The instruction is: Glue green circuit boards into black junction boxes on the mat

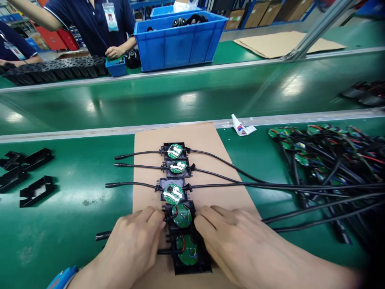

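Note:
Several black housings stand in a column on a cardboard sheet (203, 138), each with a round green circuit board. The three far boards, such as the farthest board (175, 151), carry white material. Red and blue wires show on the fourth board (182, 216) and the nearest board (188, 251). My left hand (136, 237) pinches the black cable at the left edge of the fourth housing (177, 229). At that housing's right edge, my right hand (230, 237) has its fingers closed; what they grip is hidden.
Loose black housings (37, 192) lie at the left. A heap of boards and black cables (333, 160) is at the right, near a crumpled white wrapper (242, 127). Across the conveyor, a person (96, 28) stands beside a blue bin (180, 44).

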`<action>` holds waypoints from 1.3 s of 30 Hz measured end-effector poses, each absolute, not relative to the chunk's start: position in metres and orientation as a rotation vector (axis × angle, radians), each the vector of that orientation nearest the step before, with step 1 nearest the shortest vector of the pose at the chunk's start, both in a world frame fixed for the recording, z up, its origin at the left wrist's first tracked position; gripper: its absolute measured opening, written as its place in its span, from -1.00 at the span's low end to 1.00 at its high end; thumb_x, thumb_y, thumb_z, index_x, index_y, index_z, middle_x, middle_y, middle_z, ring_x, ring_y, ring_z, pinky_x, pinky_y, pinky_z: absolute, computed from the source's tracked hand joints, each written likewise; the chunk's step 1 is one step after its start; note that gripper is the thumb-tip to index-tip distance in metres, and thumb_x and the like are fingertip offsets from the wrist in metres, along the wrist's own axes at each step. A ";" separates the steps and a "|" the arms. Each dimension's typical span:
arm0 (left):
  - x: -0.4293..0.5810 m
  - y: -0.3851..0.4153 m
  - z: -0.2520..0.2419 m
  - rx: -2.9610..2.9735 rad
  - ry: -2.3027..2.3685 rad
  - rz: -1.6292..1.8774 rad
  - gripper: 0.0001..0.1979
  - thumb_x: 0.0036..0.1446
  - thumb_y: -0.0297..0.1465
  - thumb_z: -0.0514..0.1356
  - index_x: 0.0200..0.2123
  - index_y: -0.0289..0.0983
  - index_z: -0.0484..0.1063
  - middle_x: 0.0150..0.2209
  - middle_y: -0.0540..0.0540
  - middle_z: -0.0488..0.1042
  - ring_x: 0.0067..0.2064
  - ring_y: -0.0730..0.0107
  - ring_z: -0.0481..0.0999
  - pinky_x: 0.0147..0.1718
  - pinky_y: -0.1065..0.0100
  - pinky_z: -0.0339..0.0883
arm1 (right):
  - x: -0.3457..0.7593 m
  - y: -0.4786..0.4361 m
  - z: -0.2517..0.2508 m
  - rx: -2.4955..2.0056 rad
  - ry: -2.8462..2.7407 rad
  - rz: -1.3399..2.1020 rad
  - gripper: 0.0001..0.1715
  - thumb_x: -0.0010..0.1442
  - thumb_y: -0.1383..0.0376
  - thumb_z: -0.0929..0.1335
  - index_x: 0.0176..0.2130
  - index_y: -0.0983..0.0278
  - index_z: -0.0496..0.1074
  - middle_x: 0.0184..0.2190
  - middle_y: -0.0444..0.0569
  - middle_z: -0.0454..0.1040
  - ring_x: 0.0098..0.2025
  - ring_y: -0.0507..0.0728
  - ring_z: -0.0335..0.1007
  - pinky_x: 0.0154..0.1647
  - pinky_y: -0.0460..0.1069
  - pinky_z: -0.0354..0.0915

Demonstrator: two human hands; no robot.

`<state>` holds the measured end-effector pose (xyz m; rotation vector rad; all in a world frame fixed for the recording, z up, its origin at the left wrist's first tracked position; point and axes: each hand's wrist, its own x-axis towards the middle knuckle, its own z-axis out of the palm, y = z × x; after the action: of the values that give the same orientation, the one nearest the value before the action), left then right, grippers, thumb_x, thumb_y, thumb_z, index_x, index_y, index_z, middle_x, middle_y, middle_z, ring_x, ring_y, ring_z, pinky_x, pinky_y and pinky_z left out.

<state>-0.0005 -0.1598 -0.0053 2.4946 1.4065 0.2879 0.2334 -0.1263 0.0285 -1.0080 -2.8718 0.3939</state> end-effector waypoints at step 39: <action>0.005 -0.162 0.006 2.716 1.247 0.392 -0.68 0.19 -0.59 0.02 0.00 -0.35 0.33 -0.11 -0.19 0.43 -0.17 0.24 0.41 -0.16 0.20 0.42 | 0.232 -0.121 0.027 -1.151 -2.826 0.723 -0.73 0.09 0.37 0.28 -0.15 0.30 0.37 -0.38 -0.01 0.47 -0.35 0.18 0.43 -0.41 0.00 0.17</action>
<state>0.0054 -0.1622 0.0057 2.7159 1.2470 0.3919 0.2321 -0.1208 0.0268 -1.1507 -2.8264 0.7228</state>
